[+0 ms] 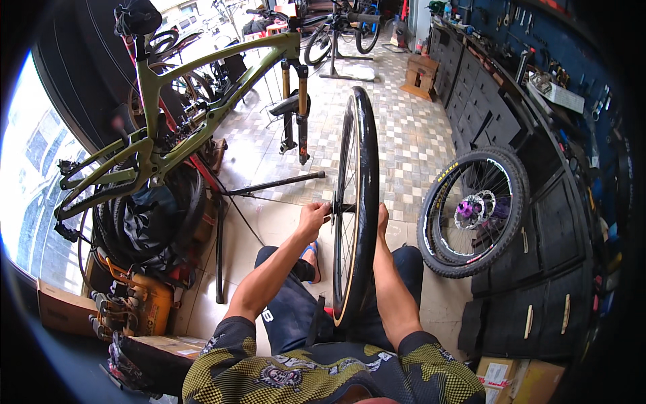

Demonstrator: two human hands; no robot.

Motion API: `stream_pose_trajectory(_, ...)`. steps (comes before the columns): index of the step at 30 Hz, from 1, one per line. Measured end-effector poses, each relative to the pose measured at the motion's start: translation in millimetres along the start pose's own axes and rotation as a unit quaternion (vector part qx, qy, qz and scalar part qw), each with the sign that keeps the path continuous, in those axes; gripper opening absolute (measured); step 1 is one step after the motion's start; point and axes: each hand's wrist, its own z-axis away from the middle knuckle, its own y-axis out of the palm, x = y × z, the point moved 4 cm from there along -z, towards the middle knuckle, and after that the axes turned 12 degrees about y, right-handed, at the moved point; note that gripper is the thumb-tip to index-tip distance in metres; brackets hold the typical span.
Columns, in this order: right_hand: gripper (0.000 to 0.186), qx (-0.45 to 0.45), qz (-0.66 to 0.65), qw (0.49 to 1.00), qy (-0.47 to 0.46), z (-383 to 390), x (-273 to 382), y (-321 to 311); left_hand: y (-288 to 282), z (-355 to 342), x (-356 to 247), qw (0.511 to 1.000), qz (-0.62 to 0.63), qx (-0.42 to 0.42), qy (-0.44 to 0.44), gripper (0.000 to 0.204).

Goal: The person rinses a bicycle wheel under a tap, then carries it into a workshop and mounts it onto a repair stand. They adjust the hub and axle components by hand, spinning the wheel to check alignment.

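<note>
A bicycle wheel (pixel 367 168) with a glossy black tyre and a tan sidewall stands upright before me, almost edge-on, above my lap. On its left side, my left hand (pixel 313 219) is closed with its fingers pinching the end of the hub (pixel 335 206). From the other side my right hand (pixel 383 219) grips at the hub's height; the tyre hides most of its fingers. Left of the wheel, an olive-green bike frame (pixel 222 71) with a suspension fork (pixel 303 114) is raised on a repair stand (pixel 276 184).
Two knobby-tyred wheels (pixel 431 229) with a purple hub lean against dark drawer cabinets (pixel 525 256) on the right. Tools hang on the blue wall (pixel 572 40). An orange air compressor (pixel 151 303) and spare tyres (pixel 121 219) crowd the left. Another bike (pixel 343 17) stands far back.
</note>
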Motion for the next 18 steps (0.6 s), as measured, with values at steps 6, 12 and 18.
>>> stream_pose_trajectory(6,0.027,-0.021,0.041,0.999,-0.023,33,16,11,-19,16,0,0.999,0.026,0.013,-0.023,0.023)
stream_pose_trajectory(12,0.027,-0.011,0.047,0.998,-0.036,38,17,9,-18,30,-16,1.000,0.010,0.029,-0.004,0.025)
stream_pose_trajectory(18,0.027,0.012,0.029,0.999,-0.011,36,19,12,-22,34,-19,0.998,0.041,0.033,-0.018,0.022)
